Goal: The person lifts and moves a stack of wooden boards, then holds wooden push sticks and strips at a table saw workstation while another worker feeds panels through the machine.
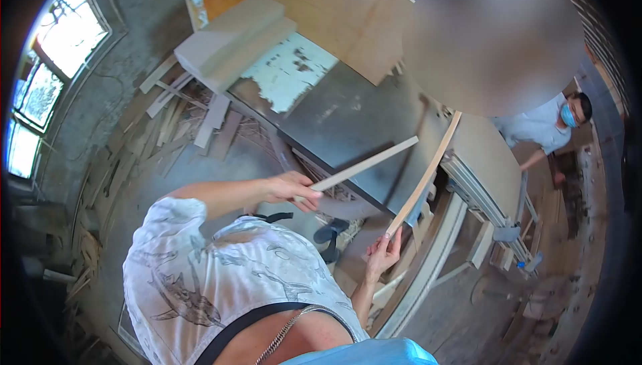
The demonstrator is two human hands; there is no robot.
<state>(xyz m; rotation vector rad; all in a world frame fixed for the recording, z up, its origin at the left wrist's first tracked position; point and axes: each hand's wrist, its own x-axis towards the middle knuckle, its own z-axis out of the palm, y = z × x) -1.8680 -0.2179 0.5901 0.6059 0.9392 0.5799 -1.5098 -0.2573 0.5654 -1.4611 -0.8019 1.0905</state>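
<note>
My left hand [295,190] is closed around the near end of a short pale wood strip [366,164], which points away to the right above a dark machine table [334,107]. My right hand [383,254] grips the near end of a longer, thinner wood strip [428,171]. That strip slants up and away, its far end reaching the table's right side beside a metal rail [485,194]. The two strips are apart from each other.
Stacked pale boards [231,37] sit at the table's far left, before a large upright plywood panel [328,10]. Offcuts [212,121] litter the floor at left. A person [545,127] in a blue mask stands beyond the rail. A blurred patch hides the upper right.
</note>
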